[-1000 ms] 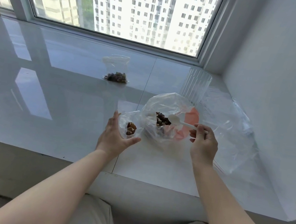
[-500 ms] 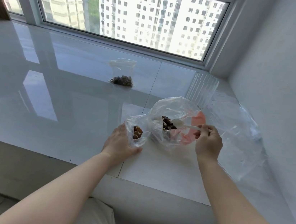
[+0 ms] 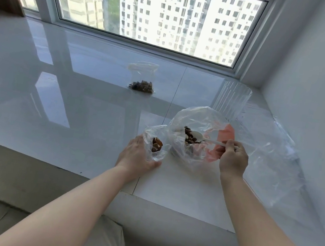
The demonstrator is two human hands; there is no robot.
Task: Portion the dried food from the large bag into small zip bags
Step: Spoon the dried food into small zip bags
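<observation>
- No text, label, brand, number or sign can be read anywhere.
- The large bag (image 3: 202, 126) carries a red-orange patch, with no lettering legible on it.

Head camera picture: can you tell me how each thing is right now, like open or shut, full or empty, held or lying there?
Large bag: open, dried food inside.
White spoon: bowl inside the large bag, at the food.
Right hand: pinches the spoon handle.
Small zip bag: open, a few pieces inside.
Left hand: holds the small zip bag.
Far zip bag: portion inside, lying alone; seal unclear.
Clear cup: upright, looks empty.
</observation>
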